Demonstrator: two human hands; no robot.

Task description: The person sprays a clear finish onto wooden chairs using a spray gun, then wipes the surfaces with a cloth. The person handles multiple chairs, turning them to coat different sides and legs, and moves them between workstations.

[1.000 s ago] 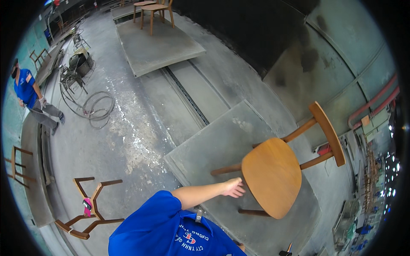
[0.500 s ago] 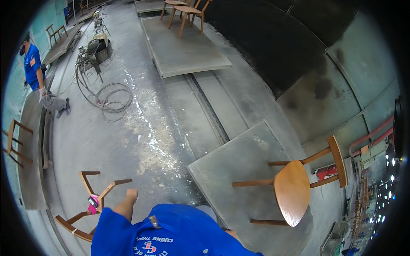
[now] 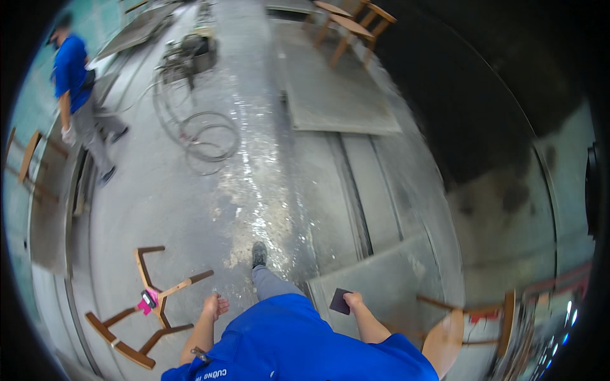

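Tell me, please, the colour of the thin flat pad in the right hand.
The thin flat pad is dark purplish-grey; best view: head.

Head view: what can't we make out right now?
All in the head view:
- Dark pad: underside turned away; some fingers of the right hand hidden behind it.
- Lower-right chair: partly hidden by the blue sleeve.
- Farthest chair: cut off by the top edge, blurred.
- Pink item: too small to identify.

The right hand (image 3: 353,298) holds a pad (image 3: 339,302) (dark, flat).
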